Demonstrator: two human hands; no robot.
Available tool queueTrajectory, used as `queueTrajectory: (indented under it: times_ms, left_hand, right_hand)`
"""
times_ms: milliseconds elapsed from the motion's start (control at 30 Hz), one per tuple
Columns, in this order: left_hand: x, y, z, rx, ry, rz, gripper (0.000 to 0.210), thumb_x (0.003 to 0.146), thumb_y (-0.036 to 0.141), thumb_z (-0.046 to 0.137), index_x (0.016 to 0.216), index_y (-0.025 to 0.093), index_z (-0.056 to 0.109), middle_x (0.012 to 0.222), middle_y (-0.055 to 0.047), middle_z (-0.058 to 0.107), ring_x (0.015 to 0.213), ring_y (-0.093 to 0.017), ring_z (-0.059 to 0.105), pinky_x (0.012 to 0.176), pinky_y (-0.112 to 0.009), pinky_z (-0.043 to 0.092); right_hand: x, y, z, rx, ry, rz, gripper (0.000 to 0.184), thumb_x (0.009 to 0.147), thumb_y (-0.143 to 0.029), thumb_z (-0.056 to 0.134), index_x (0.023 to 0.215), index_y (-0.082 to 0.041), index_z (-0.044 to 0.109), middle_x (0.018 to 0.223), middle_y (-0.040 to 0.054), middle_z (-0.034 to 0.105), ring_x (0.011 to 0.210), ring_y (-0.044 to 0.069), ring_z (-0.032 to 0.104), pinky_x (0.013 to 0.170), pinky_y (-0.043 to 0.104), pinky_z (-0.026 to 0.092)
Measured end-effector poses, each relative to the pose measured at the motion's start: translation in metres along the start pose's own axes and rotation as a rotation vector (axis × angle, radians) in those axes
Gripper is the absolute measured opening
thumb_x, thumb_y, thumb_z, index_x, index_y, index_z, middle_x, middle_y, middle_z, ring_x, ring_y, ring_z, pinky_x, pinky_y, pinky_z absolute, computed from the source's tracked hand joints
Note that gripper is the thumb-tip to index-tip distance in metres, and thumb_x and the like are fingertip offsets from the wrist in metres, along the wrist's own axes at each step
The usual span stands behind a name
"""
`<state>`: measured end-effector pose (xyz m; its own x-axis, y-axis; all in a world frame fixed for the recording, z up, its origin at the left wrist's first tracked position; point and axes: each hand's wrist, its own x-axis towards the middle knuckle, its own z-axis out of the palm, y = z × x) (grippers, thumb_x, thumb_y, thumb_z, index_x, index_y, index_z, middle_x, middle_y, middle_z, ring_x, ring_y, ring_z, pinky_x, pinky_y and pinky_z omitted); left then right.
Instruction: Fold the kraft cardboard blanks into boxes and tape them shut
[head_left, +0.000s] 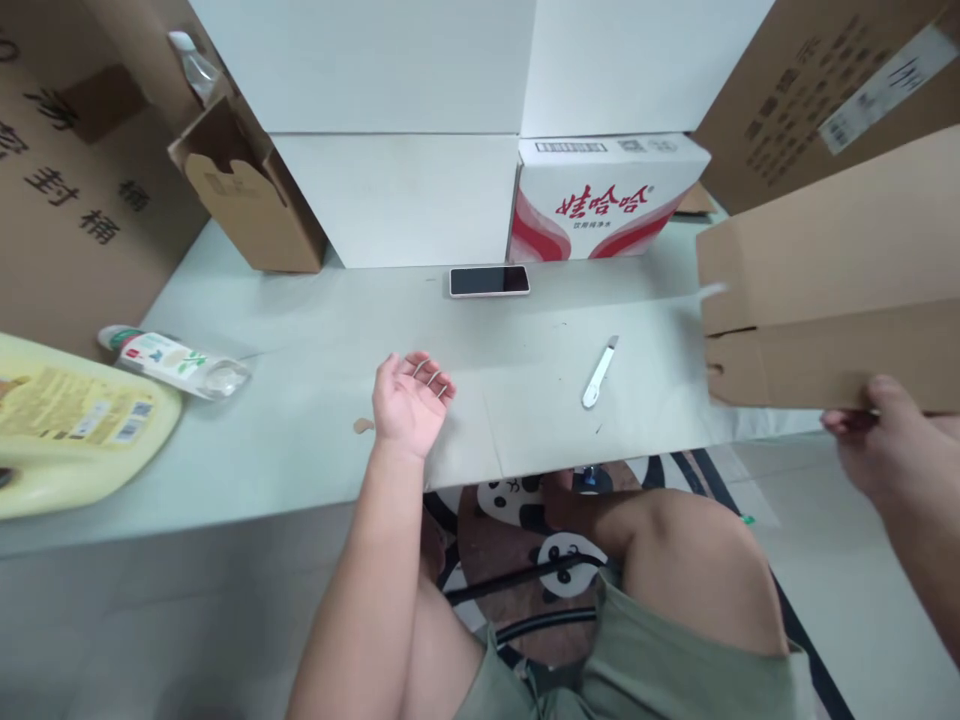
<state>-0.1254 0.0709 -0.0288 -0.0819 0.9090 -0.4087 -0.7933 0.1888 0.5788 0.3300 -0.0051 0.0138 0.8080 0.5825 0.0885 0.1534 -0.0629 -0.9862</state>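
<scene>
My right hand (885, 435) grips the lower edge of a folded cardboard sheet (840, 240) at the right side of the table, thumb on its near face. The sheet stands tilted, with creases and a small slot at its left end. Palm up, my left hand (414, 402) rests by the table's front edge, holding nothing, its fingers loosely curled and apart. Between the two hands lies a white utility knife (600, 373) with its blade tip showing. A phone (489, 281) lies face up beyond my left hand.
White boxes (397, 200) line the back, beside a red-and-white printed carton (607, 200). At left are a small open cardboard box (251, 205), a clear plastic bottle (176, 362) on its side and a yellow jug (75, 430). Large cartons (810, 90) flank the table.
</scene>
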Motion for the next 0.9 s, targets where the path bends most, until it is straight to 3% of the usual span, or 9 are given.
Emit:
queueTrajectory:
  times_ms: [100,200,300,400,500,567,667,767,900]
  left_hand:
    - [0.002,-0.001,0.002,-0.005,-0.009,0.002,0.030,0.075,0.048,0.065,0.076,0.018,0.062,0.068,0.000,0.061,0.057,-0.014,0.061,0.059,-0.028,0.051]
    - [0.003,0.001,0.002,-0.013,-0.006,0.013,0.031,0.076,0.050,0.064,0.076,0.018,0.062,0.068,0.001,0.060,0.056,-0.013,0.060,0.058,-0.028,0.050]
    - [0.003,0.006,0.001,-0.027,0.003,0.036,0.032,0.076,0.051,0.062,0.075,0.018,0.062,0.067,0.001,0.059,0.056,-0.013,0.060,0.058,-0.028,0.050]
    - [0.003,0.010,0.000,-0.035,-0.005,0.039,0.032,0.078,0.050,0.061,0.075,0.018,0.062,0.066,0.000,0.059,0.056,-0.014,0.059,0.058,-0.028,0.050]
    - [0.001,0.013,0.000,-0.048,-0.023,0.036,0.032,0.079,0.049,0.060,0.075,0.018,0.062,0.066,0.000,0.059,0.056,-0.014,0.059,0.058,-0.028,0.049]
    - [-0.001,0.014,-0.001,-0.057,-0.036,0.033,0.032,0.079,0.049,0.059,0.075,0.018,0.063,0.066,0.000,0.059,0.056,-0.014,0.059,0.058,-0.028,0.049]
    - [-0.007,0.019,-0.006,-0.088,-0.051,0.040,0.031,0.080,0.048,0.059,0.075,0.018,0.063,0.066,0.000,0.058,0.055,-0.013,0.058,0.058,-0.028,0.048]
    - [-0.013,0.028,-0.014,-0.142,-0.051,0.055,0.030,0.080,0.048,0.060,0.075,0.018,0.063,0.066,0.001,0.058,0.054,-0.012,0.057,0.057,-0.027,0.048]
    - [-0.023,0.048,-0.028,-0.222,-0.057,0.077,0.029,0.082,0.046,0.061,0.076,0.018,0.063,0.066,0.001,0.059,0.054,-0.012,0.057,0.057,-0.027,0.048]
  right_hand:
    - [0.050,-0.017,0.032,-0.043,-0.033,-0.127,0.025,0.063,-0.036,0.085,0.064,-0.033,0.059,0.080,0.0034,0.065,0.069,0.020,0.065,0.063,0.044,0.053]
    - [0.068,-0.034,0.075,-0.034,-0.349,0.006,0.017,0.074,-0.040,0.077,0.075,-0.034,0.061,0.092,0.0054,0.073,0.098,0.026,0.072,0.084,0.044,0.058]
    - [0.041,-0.035,0.102,-0.129,-0.668,0.160,0.021,0.078,-0.037,0.073,0.097,-0.029,0.067,0.100,0.0102,0.076,0.096,0.025,0.074,0.088,0.043,0.060]
    - [-0.003,-0.020,0.114,-0.405,-0.908,0.091,0.038,0.082,-0.040,0.067,0.116,-0.024,0.066,0.101,0.0105,0.077,0.088,0.024,0.075,0.080,0.040,0.061]
    - [-0.036,-0.002,0.126,-0.788,-0.983,-0.131,0.049,0.089,-0.043,0.056,0.133,-0.023,0.058,0.093,0.0076,0.076,0.077,0.022,0.073,0.076,0.038,0.058]
    - [-0.050,0.007,0.139,-0.992,-1.030,-0.292,0.049,0.091,-0.046,0.052,0.136,-0.027,0.058,0.095,0.0057,0.077,0.084,0.024,0.073,0.081,0.038,0.055]
    - [-0.065,0.010,0.157,-1.185,-1.062,-0.415,0.038,0.092,-0.050,0.048,0.116,-0.029,0.068,0.098,0.0073,0.077,0.097,0.030,0.072,0.081,0.039,0.051]
    - [-0.076,0.006,0.171,-1.252,-1.011,-0.452,0.026,0.089,-0.046,0.051,0.089,-0.024,0.065,0.085,0.0107,0.074,0.085,0.031,0.071,0.072,0.039,0.049]
    - [-0.093,-0.002,0.194,-0.968,-1.075,-0.405,0.019,0.086,-0.039,0.053,0.098,-0.026,0.049,0.086,0.0058,0.076,0.074,0.023,0.069,0.071,0.034,0.049]
